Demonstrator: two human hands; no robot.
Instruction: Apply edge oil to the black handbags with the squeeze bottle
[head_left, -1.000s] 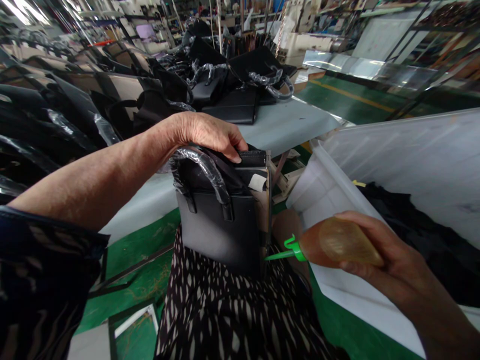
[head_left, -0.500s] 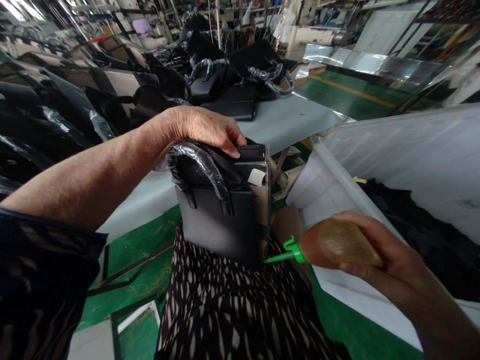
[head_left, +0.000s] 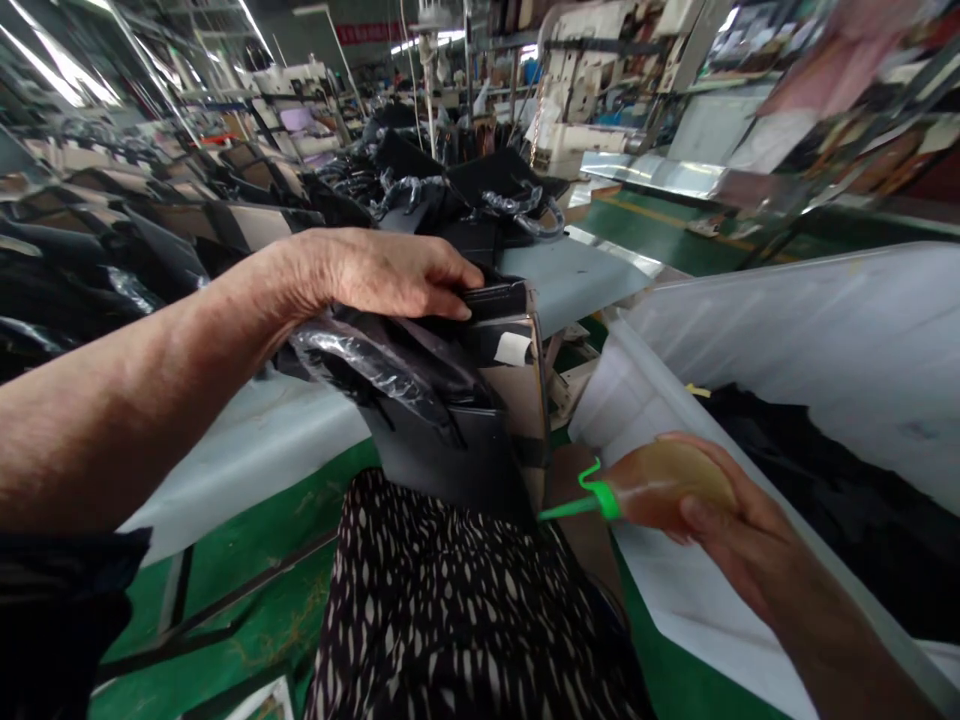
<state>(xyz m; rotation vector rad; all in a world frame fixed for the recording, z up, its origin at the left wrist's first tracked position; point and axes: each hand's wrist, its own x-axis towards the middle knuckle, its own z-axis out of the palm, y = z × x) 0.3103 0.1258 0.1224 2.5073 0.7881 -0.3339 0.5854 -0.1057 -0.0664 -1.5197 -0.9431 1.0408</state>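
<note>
So there's this black leather handbag (head_left: 442, 460) propped on a person's lap, leaning over at an angle, with its open side showing a tan inner edge (head_left: 534, 400) and a small white paper tag (head_left: 514, 348) stuck near the top. Its handles (head_left: 360, 365) are wrapped in clear plastic. The left grip (head_left: 382, 275) is clamped down on the bag's top edge, fingers (head_left: 450, 280) curled over a black strap piece. The right grip (head_left: 720, 525) is closed around an amber squeeze bottle of glue (head_left: 660, 490), and its green nozzle (head_left: 577, 510) is pointing in just beside the bag's lower edge. Off to the right, a big white bin (head_left: 645, 385) is standing with black scraps (head_left: 817, 500) piled inside. Past the bag, a pale worktop (head_left: 577, 275) is carrying more black bags (head_left: 487, 185) with plastic-wrapped handles, and more bags are lined up on the left. A patterned skirt (head_left: 465, 620) is covering the lap, and green floor (head_left: 247, 600) is showing below.
</note>
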